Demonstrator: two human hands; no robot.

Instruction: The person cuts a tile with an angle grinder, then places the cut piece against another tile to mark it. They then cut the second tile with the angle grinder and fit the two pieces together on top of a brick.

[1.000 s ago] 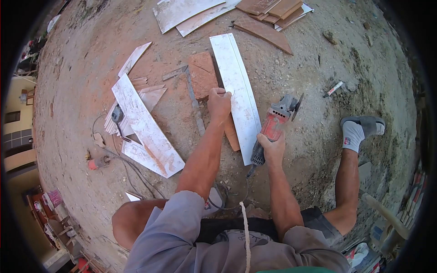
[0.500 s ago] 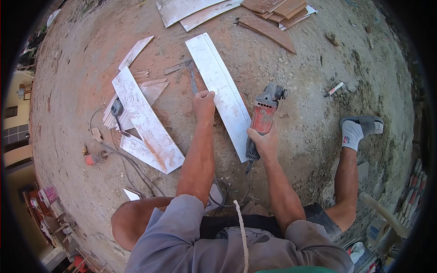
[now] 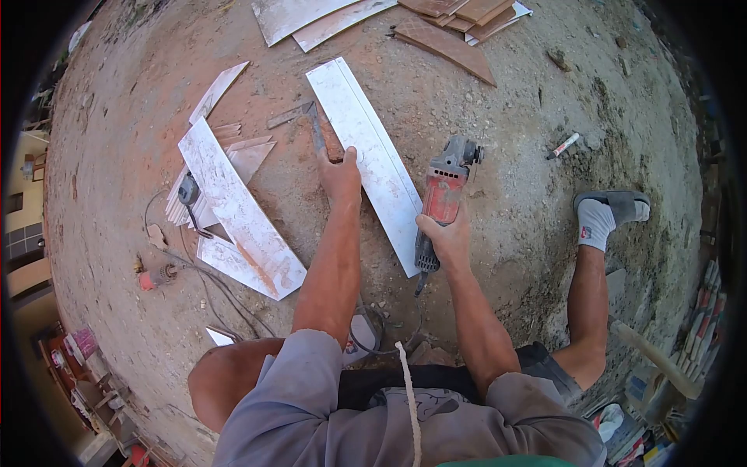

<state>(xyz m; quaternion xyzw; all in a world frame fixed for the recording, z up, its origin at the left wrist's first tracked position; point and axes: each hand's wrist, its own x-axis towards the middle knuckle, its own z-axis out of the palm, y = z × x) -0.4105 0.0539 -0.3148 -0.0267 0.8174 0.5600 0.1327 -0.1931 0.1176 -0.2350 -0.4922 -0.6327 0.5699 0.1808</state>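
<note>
My left hand (image 3: 340, 177) is at the near end of a metal square (image 3: 317, 128), its fingers around that end and its thumb raised apart by the tile's edge. Beside it, a long white tile strip (image 3: 366, 159) lies slanted on the ground, with a dark line running lengthwise near its right edge. In my right hand (image 3: 450, 240) is a red and grey angle grinder (image 3: 444, 194), gripped by the body. Its head points away from me, just right of the strip. Whether the disc spins cannot be made out.
Left lie more tile pieces (image 3: 241, 206), a black corded tool part (image 3: 189, 189), a red power tool (image 3: 158, 276) and cables (image 3: 226, 292). Brown tiles (image 3: 443, 48) and white tiles (image 3: 299, 15) are stacked at the far side. A marker (image 3: 563, 145) lies right, above my foot (image 3: 611, 216).
The view has shifted slightly, moving the scene left. My left hand has slid a little farther up the square, and its thumb has lifted. The grinder stays in my right hand beside the strip.
</note>
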